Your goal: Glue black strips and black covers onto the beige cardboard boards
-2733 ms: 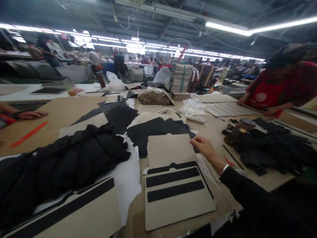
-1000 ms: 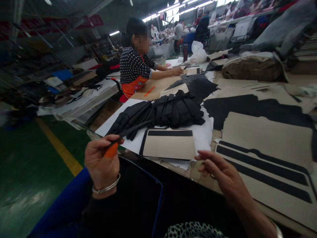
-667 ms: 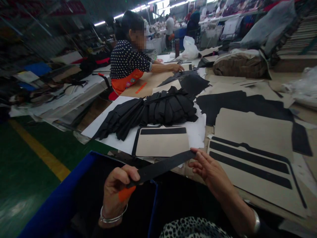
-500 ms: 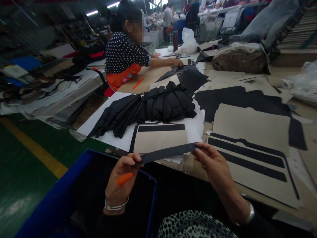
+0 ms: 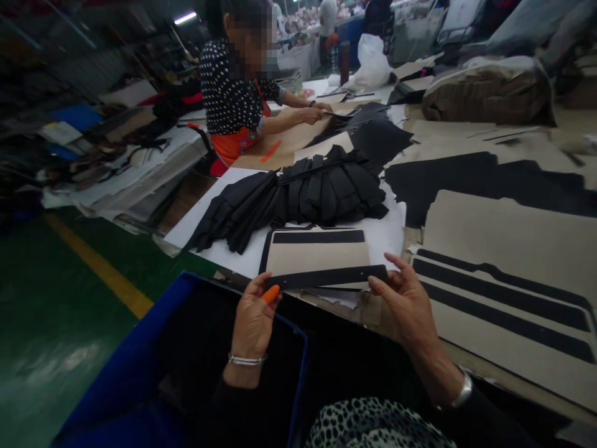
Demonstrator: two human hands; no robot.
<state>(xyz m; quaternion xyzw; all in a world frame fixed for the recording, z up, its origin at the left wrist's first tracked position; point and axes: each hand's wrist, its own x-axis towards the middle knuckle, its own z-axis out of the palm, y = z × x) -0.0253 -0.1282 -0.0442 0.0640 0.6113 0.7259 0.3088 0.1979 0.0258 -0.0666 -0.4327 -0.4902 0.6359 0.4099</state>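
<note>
Through the head camera I am looking at my two hands in the lower middle of the frame, stretching a black strip (image 5: pixel 326 277) between them. My left hand (image 5: pixel 254 323) is pinching the strip's left end, fingers nearly closed; an orange tip (image 5: pixel 270 294) is showing there, and I cannot tell whether it is worn or held. My right hand (image 5: pixel 413 305) is holding the right end narrowly between thumb and fingers. The strip is lying across the view of a beige panel's (image 5: pixel 321 255) lower part; I cannot tell whether the two are touching. That panel is bearing a black band along its top edge and resting on a white sheet (image 5: pixel 394 214). Just above it, a heap of black strips (image 5: pixel 326 193) is spreading across the centre. At the right, a larger beige panel (image 5: pixel 508 348) is carrying two black bands. A blue bin (image 5: pixel 186 280) is standing open at lower left. At upper left, a co-worker (image 5: pixel 233 106) in a dotted top is handling dark sheets (image 5: pixel 342 117).
</note>
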